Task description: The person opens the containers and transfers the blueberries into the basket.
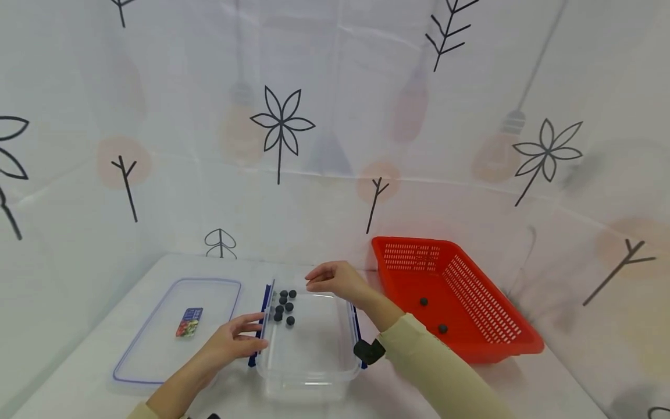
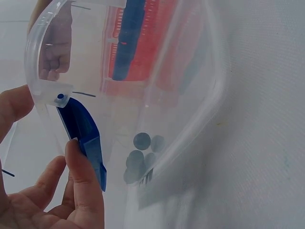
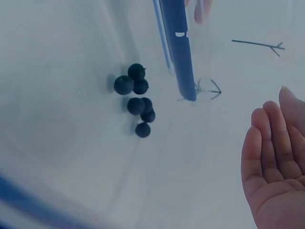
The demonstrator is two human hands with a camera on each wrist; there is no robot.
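Observation:
A clear plastic box (image 1: 309,375) with blue side latches stands in the middle of the table. Several small dark balls (image 3: 136,106) lie inside it, clustered toward its left side. My left hand (image 1: 232,340) is at the box's left side, thumb and fingers spread. In the left wrist view, a fingertip touches the hanging blue latch (image 2: 86,138), and another digit is by the rim. Over the far right part of the box, my right hand (image 1: 340,281) hovers with nothing in it. Its fingers (image 3: 274,138) are together and slightly bent.
To the right stands a red perforated basket (image 1: 413,240); a dark ball (image 1: 424,301) and another ball (image 1: 442,329) lie in it. Left of the box, a clear lid (image 1: 152,355) with a purple-blue edge and a printed label (image 1: 189,322) lies flat. Behind hangs a patterned white curtain (image 1: 335,203).

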